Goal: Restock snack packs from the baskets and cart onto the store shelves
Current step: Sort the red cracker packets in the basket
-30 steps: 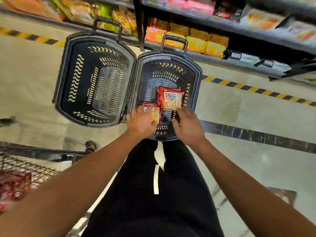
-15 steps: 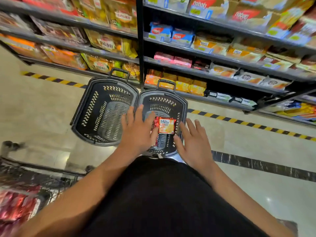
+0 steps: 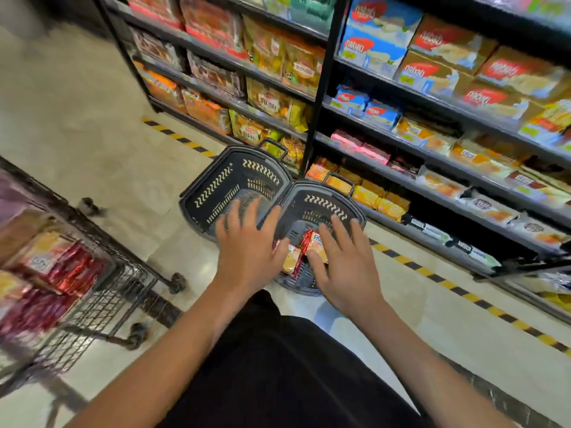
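On the shelves (image 3: pixel 438 103), "nabati" boxes (image 3: pixel 380 41); left hand (image 3: pixel 250 251) and right hand (image 3: pixel 343 267) hover spread, empty.

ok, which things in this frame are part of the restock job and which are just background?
Job:
- two red-and-orange snack packs
- right-hand black plastic basket holding them
- empty left-hand black plastic basket
- wire cart with red packs
- black store shelves
- left hand, right hand, both open

Background:
- yellow-black striped floor tape
- beige floor
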Action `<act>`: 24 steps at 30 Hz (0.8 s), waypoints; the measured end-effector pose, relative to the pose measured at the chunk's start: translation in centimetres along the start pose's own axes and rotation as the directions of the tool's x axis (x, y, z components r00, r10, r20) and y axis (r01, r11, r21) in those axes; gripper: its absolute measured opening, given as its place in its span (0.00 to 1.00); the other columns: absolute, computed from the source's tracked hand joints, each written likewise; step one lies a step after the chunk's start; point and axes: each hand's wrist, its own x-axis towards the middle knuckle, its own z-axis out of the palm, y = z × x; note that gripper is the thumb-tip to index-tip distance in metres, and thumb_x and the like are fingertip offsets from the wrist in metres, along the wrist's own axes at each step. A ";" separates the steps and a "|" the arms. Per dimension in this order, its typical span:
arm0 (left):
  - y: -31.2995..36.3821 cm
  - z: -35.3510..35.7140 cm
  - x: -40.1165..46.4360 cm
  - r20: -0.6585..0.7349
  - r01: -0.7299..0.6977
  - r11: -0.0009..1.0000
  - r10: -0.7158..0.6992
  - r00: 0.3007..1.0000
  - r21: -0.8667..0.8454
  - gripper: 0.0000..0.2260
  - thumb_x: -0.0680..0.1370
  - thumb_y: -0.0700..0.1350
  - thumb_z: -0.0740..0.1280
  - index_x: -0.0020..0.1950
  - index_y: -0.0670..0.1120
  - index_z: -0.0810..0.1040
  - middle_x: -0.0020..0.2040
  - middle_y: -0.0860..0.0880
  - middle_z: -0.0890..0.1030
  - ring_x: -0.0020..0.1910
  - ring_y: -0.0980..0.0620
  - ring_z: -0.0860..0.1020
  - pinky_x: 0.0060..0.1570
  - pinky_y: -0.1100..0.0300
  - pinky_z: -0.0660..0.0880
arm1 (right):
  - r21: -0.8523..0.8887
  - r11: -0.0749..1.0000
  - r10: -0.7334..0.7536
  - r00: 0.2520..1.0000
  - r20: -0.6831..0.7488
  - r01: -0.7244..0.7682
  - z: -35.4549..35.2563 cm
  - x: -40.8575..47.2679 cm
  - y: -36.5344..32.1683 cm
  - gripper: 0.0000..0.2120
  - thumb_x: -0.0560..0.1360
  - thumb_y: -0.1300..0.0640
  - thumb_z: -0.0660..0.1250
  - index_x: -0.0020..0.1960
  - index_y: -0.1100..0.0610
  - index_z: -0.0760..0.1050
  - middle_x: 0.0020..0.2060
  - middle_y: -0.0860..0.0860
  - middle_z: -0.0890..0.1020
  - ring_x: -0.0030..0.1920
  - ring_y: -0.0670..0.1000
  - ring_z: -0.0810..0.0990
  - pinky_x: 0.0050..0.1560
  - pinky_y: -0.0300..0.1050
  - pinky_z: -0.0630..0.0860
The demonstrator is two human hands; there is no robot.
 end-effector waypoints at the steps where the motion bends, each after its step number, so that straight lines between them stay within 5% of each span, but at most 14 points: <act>1: -0.6 -0.2 -1.3 0.006 0.030 1.000 -0.031 1.000 0.003 0.28 0.78 0.61 0.60 0.75 0.52 0.73 0.75 0.40 0.71 0.75 0.32 0.64 0.68 0.33 0.64 | 0.002 1.000 -0.026 0.999 0.024 0.026 0.2 -0.2 -0.5 0.32 0.84 0.36 0.47 0.80 0.52 0.65 0.81 0.54 0.63 0.81 0.64 0.55 0.79 0.64 0.56; 10: -8.7 -1.3 -11.1 -0.034 0.309 0.948 -0.307 0.951 0.078 0.29 0.77 0.62 0.58 0.75 0.51 0.72 0.74 0.38 0.71 0.74 0.29 0.65 0.66 0.28 0.66 | 0.064 0.947 -0.321 0.936 0.142 0.315 1.7 -1.1 -9.1 0.34 0.82 0.34 0.43 0.82 0.51 0.61 0.82 0.53 0.59 0.82 0.64 0.51 0.80 0.64 0.53; 17: -15.3 -2.0 -16.2 -0.057 0.492 0.871 -0.491 0.869 0.010 0.29 0.79 0.62 0.56 0.76 0.51 0.72 0.75 0.38 0.71 0.75 0.29 0.65 0.68 0.28 0.62 | 0.009 0.866 -0.495 0.853 0.166 0.500 3.6 -0.7 -18.1 0.32 0.84 0.37 0.49 0.79 0.55 0.67 0.80 0.56 0.65 0.80 0.67 0.58 0.78 0.64 0.58; 24: -26.7 -2.8 -22.4 -0.019 0.643 0.766 -0.643 0.766 -0.011 0.27 0.82 0.62 0.56 0.81 0.56 0.61 0.81 0.43 0.61 0.80 0.34 0.53 0.74 0.31 0.53 | 0.036 0.791 -0.601 0.766 0.229 0.610 7.5 -1.2 -30.3 0.30 0.83 0.39 0.53 0.77 0.57 0.70 0.78 0.59 0.68 0.77 0.70 0.62 0.75 0.69 0.63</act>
